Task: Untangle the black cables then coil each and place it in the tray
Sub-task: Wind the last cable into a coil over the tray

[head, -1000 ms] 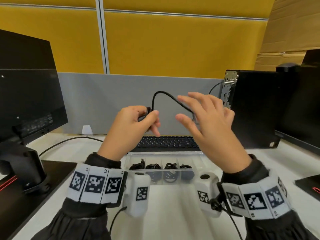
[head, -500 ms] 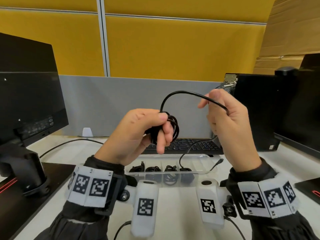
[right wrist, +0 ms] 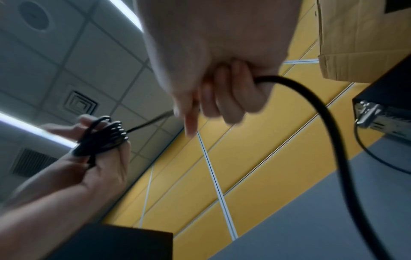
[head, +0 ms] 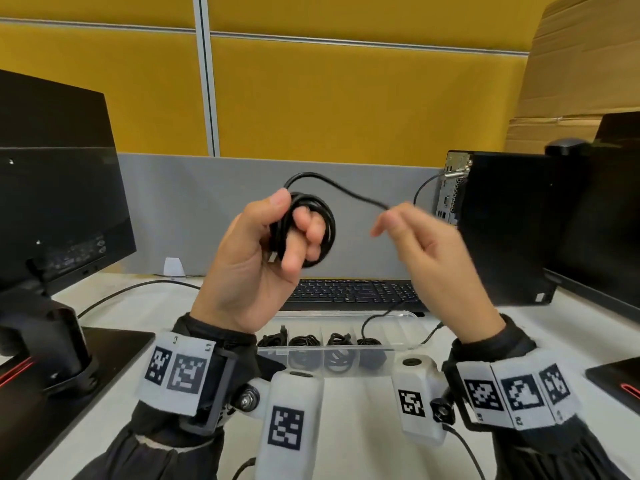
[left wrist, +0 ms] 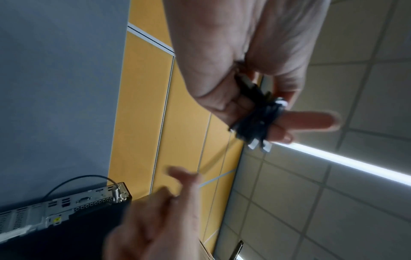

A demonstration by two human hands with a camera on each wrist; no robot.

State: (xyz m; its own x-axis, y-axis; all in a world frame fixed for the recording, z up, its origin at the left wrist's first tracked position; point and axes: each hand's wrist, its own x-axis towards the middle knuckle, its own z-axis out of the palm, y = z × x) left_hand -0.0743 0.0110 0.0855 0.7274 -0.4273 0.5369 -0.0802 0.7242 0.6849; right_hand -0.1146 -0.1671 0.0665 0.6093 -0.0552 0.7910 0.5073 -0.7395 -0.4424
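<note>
My left hand (head: 252, 261) is raised above the desk, with a black cable coil (head: 327, 233) wound in several loops round its fingers and pinned by the thumb. From the wrist cameras the coil (left wrist: 255, 121) (right wrist: 104, 137) sits on those fingers. A loose run of the cable (head: 346, 192) arcs right to my right hand (head: 433, 258), which pinches it at the fingertips; its curled fingers (right wrist: 227, 102) grip the cable (right wrist: 329, 123). The tail hangs down to the clear tray (head: 401, 320), whose compartments hold several coiled cables (head: 337, 344).
A black keyboard (head: 349, 292) lies behind the tray. A monitor (head: 59, 202) on its stand is at the left, a black computer case (head: 505, 223) with a plugged cable at the right, and another dark screen at the far right. A grey and yellow partition closes the back.
The single arc held between both hands has become several loops round my left fingers. My left hand has turned its palm toward me, and my right hand has swung round feeding cable.
</note>
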